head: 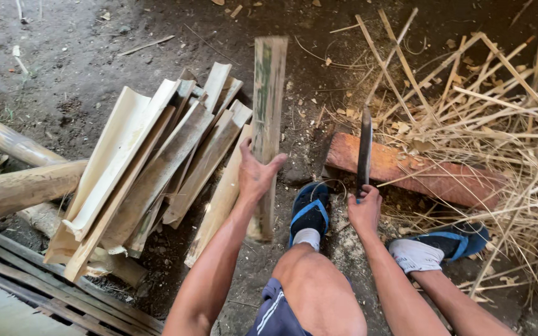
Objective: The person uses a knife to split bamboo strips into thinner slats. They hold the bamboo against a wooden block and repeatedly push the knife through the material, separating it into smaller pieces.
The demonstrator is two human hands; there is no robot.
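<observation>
The left hand (255, 174) grips a split bamboo slat (267, 118) standing upright on the dirt floor (82, 68), long axis vertical. Just to its right, the right hand's fingers (363, 208) close around a machete (364, 152), blade pointing up.

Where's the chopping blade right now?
In the head view, right of centre: the blade is held upright in the right hand, its tip in front of the reddish wooden block, just right of the blue sandal.
</observation>
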